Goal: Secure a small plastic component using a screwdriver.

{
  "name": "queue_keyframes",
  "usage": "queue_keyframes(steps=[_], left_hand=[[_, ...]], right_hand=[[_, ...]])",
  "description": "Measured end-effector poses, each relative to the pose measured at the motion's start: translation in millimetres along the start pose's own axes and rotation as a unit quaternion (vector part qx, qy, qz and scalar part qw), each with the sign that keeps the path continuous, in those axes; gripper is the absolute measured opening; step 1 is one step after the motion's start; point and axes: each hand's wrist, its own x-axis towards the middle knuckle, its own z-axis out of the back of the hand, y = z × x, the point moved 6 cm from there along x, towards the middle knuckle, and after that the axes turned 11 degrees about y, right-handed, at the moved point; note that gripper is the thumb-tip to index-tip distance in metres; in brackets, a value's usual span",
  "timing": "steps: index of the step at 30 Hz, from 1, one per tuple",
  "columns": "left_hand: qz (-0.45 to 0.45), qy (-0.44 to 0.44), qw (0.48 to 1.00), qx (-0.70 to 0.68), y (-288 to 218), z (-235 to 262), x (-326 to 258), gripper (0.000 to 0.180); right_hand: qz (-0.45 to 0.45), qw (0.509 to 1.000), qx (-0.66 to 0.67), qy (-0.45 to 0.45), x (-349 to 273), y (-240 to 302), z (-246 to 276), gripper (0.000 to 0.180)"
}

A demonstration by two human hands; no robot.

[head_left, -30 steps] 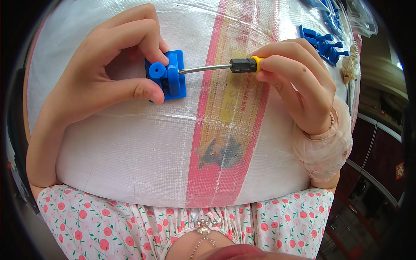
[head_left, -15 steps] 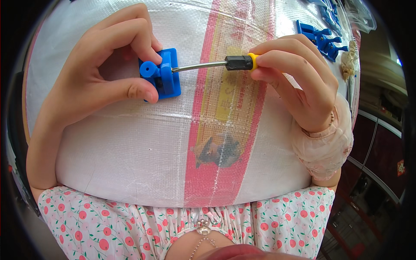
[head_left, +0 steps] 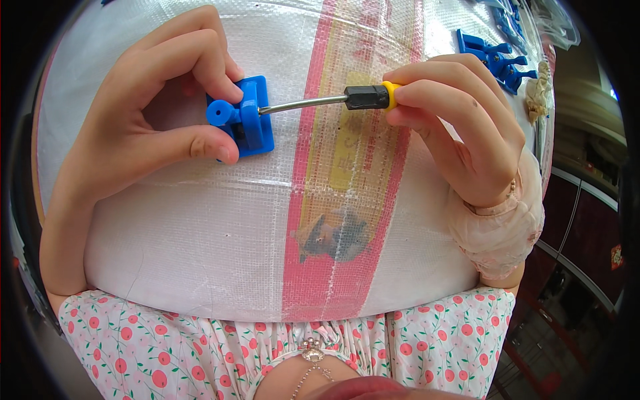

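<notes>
While a pale floral dress (head_left: pixel 427 353) fills the near edge, a silver pendant (head_left: pixel 313 353) at its neckline, a surface (head_left: pixel 187 247) spreads beyond it under white woven sheeting with a pink-bordered band, where a grey-blue patch (head_left: pixel 337 235) is too blurred to read. Left of the band, the person's left hand (head_left: pixel 157 113) bends into a wide C, thumb and forefinger closed about a blue plastic piece (head_left: pixel 250 127) on the sheeting, partly masking its left side. The right hand (head_left: pixel 460 120), fingers drawn together, grips a screwdriver (head_left: pixel 303 103) at its yellow collar; any handle behind is concealed in the grasp. The metal shaft meets the piece's upright part, though whether the tip sits in a screw cannot be made out. Beyond the right hand, more blue parts (head_left: pixel 497 63) lie near the surface's edge, beside a crumpled beige item (head_left: pixel 539 93) of unclear kind. Farther up, a clear plastic bag (head_left: pixel 557 27) is cut off at the top; dark cabinets (head_left: pixel 587 227) at right fade into the black rim.
</notes>
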Motion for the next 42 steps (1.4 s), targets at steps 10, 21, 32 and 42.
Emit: queue_keyframes(steps=[10, 21, 32, 42], left_hand=[[0.005, 0.003, 1.000, 0.002, -0.3, 1.0, 0.4, 0.050], [0.005, 0.007, 1.000, -0.011, 0.0, -0.2, 0.5, 0.050], [-0.027, 0.021, 0.999, 0.042, -0.5, 1.2, -0.5, 0.046], [-0.034, 0.025, 0.999, -0.003, -0.1, 0.5, 0.3, 0.043]], right_hand=[[-0.001, 1.000, -0.005, 0.003, 3.8, 2.4, 1.2, 0.029], [-0.002, 1.000, -0.004, 0.003, 2.4, 1.7, 1.1, 0.029], [0.006, 1.000, -0.005, -0.017, 1.7, 2.1, -0.1, 0.029], [0.012, 0.999, 0.027, -0.041, 4.9, 5.2, -2.9, 0.028]])
